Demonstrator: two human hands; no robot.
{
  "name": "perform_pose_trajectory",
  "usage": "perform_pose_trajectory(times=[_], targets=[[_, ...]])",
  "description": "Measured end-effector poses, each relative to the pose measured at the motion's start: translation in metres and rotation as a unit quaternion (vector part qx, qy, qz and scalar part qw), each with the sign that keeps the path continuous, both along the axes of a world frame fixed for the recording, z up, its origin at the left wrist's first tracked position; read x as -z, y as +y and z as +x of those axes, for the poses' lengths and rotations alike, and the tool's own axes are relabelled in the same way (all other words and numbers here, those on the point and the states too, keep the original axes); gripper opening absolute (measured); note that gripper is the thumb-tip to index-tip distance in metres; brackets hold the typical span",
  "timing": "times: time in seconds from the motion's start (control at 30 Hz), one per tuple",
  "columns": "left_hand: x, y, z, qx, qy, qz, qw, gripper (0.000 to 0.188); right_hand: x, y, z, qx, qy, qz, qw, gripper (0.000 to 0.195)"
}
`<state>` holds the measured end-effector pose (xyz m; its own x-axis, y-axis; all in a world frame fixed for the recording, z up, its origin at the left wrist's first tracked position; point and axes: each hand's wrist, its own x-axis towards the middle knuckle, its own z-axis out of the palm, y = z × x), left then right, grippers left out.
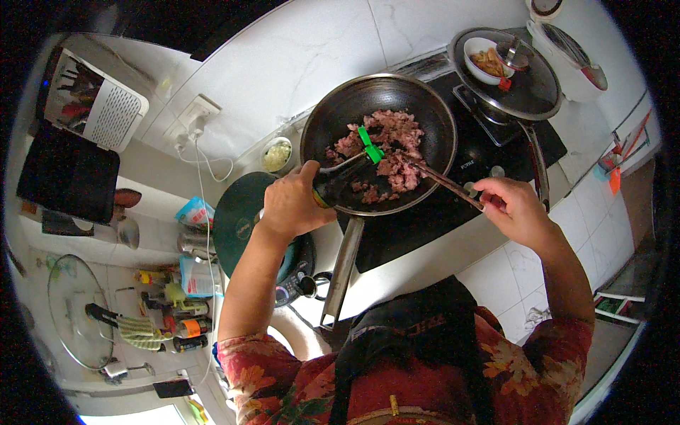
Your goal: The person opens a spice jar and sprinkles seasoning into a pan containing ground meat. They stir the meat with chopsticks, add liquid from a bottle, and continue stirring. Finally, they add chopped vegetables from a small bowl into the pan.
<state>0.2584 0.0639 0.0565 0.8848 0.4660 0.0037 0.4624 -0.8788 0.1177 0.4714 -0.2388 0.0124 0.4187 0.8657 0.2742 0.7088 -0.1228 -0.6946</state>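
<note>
My left hand [291, 204] grips a dark bottle [340, 174] tilted over the wok, its green flip cap [374, 153] swung open above the meat. Whether liquid is leaving the spout, I cannot tell. Brown wooden chopsticks [450, 186] are held near their end by the fingers of my right hand [514, 212]. Their far tips reach into crumbled ground meat [396, 127], which is mostly pink with some browner bits. The dark wok [332, 114] sits on a black cooktop [393, 244], its metal handle [342, 276] pointing towards me.
Further right stands a pan with a glass lid [536, 98]; a white bowl of brown food [486, 61] shows at the lid. Left of the wok are a small bowl of chopped pale pieces [277, 155] and a dark green round appliance [239, 228]. A white cord [201, 170] hangs nearby.
</note>
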Motion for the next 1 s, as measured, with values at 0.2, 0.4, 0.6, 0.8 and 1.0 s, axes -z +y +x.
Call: perform_pose_trajectory(times=[0.2,0.4,0.6,0.8,1.0], targets=[[-0.003,0.0,-0.004,-0.002,0.007,0.012,1.0,0.07,-0.005,0.004,-0.007,0.008,0.052,-0.064,0.997,0.046],[-0.001,0.003,0.004,-0.002,0.012,0.001,1.0,0.064,0.006,0.011,-0.008,-0.001,0.058,-0.043,0.997,0.059],[-0.007,0.006,0.033,-0.036,0.048,0.009,0.998,0.066,0.006,0.014,-0.01,-0.024,0.099,-0.082,0.991,0.06],[-0.001,0.028,0.046,-0.065,0.035,0.018,0.997,0.07,0.018,0.017,-0.013,-0.021,0.079,-0.004,0.997,0.056],[-0.006,0.038,0.029,-0.135,0.043,0.044,0.989,0.071,0.015,0.02,-0.015,-0.017,0.095,-0.027,0.995,0.055]])
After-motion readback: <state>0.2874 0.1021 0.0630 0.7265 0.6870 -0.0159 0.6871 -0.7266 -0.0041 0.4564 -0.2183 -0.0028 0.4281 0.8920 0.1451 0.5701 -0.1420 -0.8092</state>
